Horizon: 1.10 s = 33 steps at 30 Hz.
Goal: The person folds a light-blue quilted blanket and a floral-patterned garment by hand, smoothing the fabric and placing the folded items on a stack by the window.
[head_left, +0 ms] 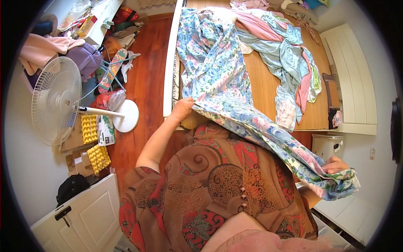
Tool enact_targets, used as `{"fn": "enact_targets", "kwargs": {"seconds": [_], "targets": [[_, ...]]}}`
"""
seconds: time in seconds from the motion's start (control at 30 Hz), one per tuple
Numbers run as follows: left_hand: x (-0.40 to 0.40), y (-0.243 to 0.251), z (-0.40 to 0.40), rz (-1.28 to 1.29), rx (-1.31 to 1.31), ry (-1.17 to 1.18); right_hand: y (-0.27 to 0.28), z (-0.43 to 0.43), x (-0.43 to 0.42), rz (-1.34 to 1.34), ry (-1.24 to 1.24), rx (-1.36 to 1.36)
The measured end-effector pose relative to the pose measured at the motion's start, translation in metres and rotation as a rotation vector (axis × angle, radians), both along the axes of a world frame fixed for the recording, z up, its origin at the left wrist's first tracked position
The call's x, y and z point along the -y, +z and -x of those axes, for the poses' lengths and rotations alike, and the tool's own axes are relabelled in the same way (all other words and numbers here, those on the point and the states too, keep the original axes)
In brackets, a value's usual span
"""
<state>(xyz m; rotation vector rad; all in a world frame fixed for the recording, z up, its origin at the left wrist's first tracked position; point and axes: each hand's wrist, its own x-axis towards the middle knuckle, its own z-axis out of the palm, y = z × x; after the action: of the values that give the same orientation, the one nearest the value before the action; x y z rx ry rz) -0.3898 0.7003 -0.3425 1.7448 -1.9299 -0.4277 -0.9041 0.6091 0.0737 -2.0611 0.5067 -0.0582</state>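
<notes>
A large blue floral cloth (217, 69) with pink roses and green leaves lies rumpled over the bed and stretches toward me. My left hand (183, 108) pinches its near edge beside the bed's white side rail (170, 66). Out to the right, my right hand (335, 164) grips the gathered other end, which bunches and hangs below the fingers. Between both hands the edge is drawn out in a slanting, folded band across my front. Part of the right hand is hidden by the fabric.
Crumpled light-blue and pink bedding (283, 56) covers the bed's right side, over a tan mat (261, 85). A white pedestal fan (56, 100) stands on the left, near yellow egg trays (98, 159) and a purple backpack (85, 60). A white door (85, 217) is at lower left.
</notes>
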Motion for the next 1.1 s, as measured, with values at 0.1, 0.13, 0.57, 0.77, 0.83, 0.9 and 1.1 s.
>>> {"fn": "enact_targets", "kwargs": {"seconds": [0.1,0.13,0.57,0.77,0.83,0.9,1.1], "targets": [[-0.001,-0.034,0.021,0.017,-0.045,0.081,0.008,-0.028,0.014,0.028,0.135,-0.019],[0.002,-0.044,0.028,0.019,-0.059,0.085,0.012,-0.035,0.015,0.066,0.217,0.005],[0.096,-0.026,0.074,-0.168,-0.229,-0.114,0.009,-0.026,-0.046,0.178,0.071,0.125],[0.132,-0.015,0.081,-0.365,0.102,-0.424,0.002,-0.028,-0.08,0.147,-0.112,0.094],[0.137,-0.017,0.075,-0.431,0.239,-0.474,-0.003,-0.025,-0.078,0.147,-0.094,0.079],[0.143,-0.02,0.071,-0.292,0.326,-0.635,0.002,-0.029,-0.085,0.148,-0.11,0.028],[0.113,-0.027,-0.001,-0.275,-0.245,-0.361,-0.013,-0.028,-0.081,0.014,-0.169,-0.073]]}}
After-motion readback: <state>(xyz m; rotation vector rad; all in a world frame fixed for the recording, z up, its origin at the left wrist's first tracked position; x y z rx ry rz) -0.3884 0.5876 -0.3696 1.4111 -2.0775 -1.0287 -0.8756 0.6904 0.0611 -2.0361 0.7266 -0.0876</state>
